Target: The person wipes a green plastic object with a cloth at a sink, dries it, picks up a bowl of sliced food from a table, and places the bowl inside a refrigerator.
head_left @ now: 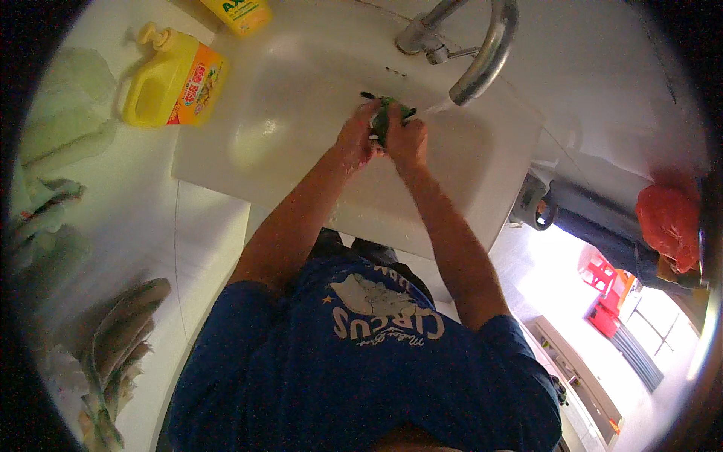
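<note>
Over the basin of a white sink [316,73], both of my hands close around a small dark green object [383,121], whose kind I cannot tell. My left hand [357,133] grips it from the left, and my right hand [408,135] from the right. Dark bits stick out above my fingers, and a small white part shows between the hands. Just above and to the right hangs the curved metal faucet [477,68], with a thin stream of water coming from its mouth towards my right hand. My fingertips are partly blurred.
A yellow pump bottle [155,85] stands left of the sink, and a second yellow bottle [240,14] is behind it. Green plastic bags [68,107] and a crumpled cloth [121,339] lie along the left side. A red plastic bag [669,226] is at the far right.
</note>
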{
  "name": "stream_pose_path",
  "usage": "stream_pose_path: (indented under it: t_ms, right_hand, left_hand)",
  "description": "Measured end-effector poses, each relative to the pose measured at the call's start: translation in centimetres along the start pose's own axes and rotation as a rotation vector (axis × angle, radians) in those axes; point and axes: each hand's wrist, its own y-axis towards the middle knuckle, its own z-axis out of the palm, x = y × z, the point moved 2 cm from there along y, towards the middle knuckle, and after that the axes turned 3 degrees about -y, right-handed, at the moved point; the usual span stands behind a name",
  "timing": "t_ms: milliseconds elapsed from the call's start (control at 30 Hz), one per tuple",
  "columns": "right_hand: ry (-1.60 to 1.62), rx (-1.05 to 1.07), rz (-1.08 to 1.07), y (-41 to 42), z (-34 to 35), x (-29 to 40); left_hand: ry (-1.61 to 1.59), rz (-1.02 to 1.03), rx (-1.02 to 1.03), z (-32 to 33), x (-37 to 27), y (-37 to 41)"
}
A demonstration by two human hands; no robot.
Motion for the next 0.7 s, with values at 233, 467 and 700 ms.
stream_pose_path:
  t_ms: [233, 467, 700]
  right_hand:
    - [-0.35, -0.384, -0.917, -4.7, 3.9, -2.6]
    - [-0.344, -0.426, -0.413, 5.7, -1.3, -4.4]
    - [0.212, -0.266, -0.609, -1.2, 3.3, -3.2]
  left_hand:
    - [-0.2, -0.164, 0.09, -2.3, 1.3, 7.0]
    - [-0.233, -0.077, 0.023, 0.6, 1.9, 2.2]
    - [-0.333, -0.068, 0.228, -1.9, 2.9, 4.0]
